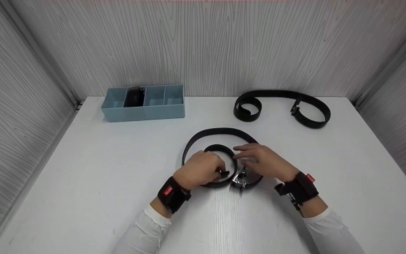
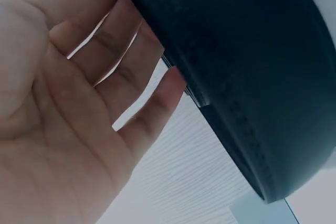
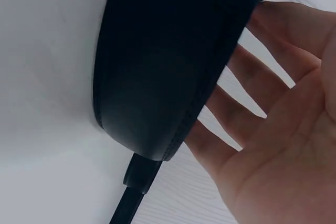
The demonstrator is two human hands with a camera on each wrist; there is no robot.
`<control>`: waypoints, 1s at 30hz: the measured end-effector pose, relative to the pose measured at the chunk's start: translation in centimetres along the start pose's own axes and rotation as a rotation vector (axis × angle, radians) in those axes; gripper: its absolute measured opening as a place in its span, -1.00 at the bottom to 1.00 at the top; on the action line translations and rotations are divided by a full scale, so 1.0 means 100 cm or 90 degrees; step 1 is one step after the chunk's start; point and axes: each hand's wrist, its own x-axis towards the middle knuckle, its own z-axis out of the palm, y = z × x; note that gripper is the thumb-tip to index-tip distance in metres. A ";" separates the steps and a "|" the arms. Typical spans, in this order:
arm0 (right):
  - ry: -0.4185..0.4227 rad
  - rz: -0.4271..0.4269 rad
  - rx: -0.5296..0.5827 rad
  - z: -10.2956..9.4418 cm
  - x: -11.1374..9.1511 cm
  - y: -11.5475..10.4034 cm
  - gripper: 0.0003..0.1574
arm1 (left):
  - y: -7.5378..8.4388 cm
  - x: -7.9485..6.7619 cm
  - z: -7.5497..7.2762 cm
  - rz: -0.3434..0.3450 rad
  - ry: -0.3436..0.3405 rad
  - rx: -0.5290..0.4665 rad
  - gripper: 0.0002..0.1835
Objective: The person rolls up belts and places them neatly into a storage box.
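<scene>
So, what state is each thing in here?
Front belt: on edge, looped and curled
Back belt: on edge, curled at both ends
Tray: upright, open-topped
Black item: in tray, second compartment from left
Left hand: fingers curled, holding front belt
Right hand: fingers fairly straight, contact with front belt unclear

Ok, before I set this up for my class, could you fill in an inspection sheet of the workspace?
Surface: white tabletop, glare near the front.
Job's things: front belt, black, partly coiled, with a silver-coloured buckle near the right hand.
Clutter: second belt at the back right; blue tray at the back left, with a black item in its second compartment from the left, identity unclear.
Hands: left hand pinches the front belt; right hand has its fingers extended beside it.
Cables: nothing seen.
Surroundings: grey wood-grain back panel, similar panels on both sides.
</scene>
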 end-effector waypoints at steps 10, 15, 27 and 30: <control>-0.038 -0.006 -0.027 -0.001 0.001 -0.016 -0.72 | -0.006 -0.003 -0.009 -0.095 0.076 0.067 -0.91; -0.101 0.011 0.027 0.002 0.001 -0.021 -0.73 | 0.004 0.006 -0.004 -0.143 0.031 0.091 -0.84; -0.215 -0.017 0.113 0.007 -0.001 -0.037 -0.76 | 0.002 0.052 -0.003 -0.187 -0.069 0.060 -0.78; -0.230 -0.004 0.134 -0.001 -0.003 -0.035 -0.77 | -0.005 0.051 0.002 -0.123 -0.038 -0.003 -0.87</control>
